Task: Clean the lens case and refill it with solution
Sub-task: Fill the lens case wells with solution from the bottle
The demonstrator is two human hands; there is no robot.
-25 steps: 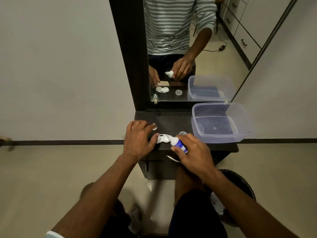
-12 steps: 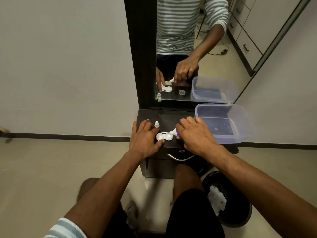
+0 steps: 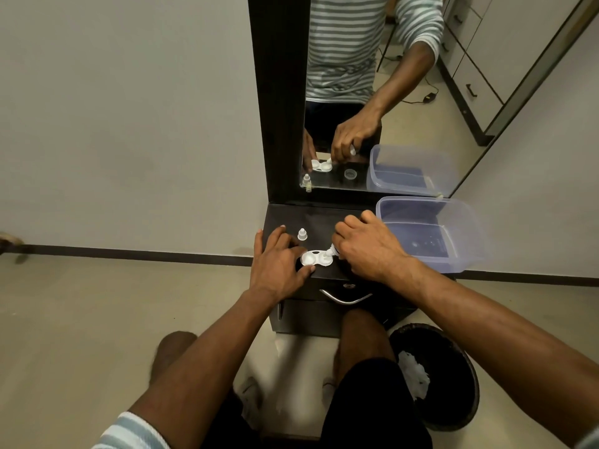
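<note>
The refill step looks to be in hand. The right hand point(image 3: 366, 251) is closed around a small white-nozzled solution bottle point(image 3: 331, 251), its tip tilted at the right well of the white twin-well plastic lens case point(image 3: 316, 258). The left hand point(image 3: 278, 261) pins the case's left end between thumb and fingers. The case sits near the front edge of the dark wooden surface point(image 3: 291, 218), so steadying matters. Next, I judge, comes a gentle squeeze, then the left well. A clear plastic tub point(image 3: 466, 241) crowds the right; a small white cap point(image 3: 302, 234) stands behind.
</note>
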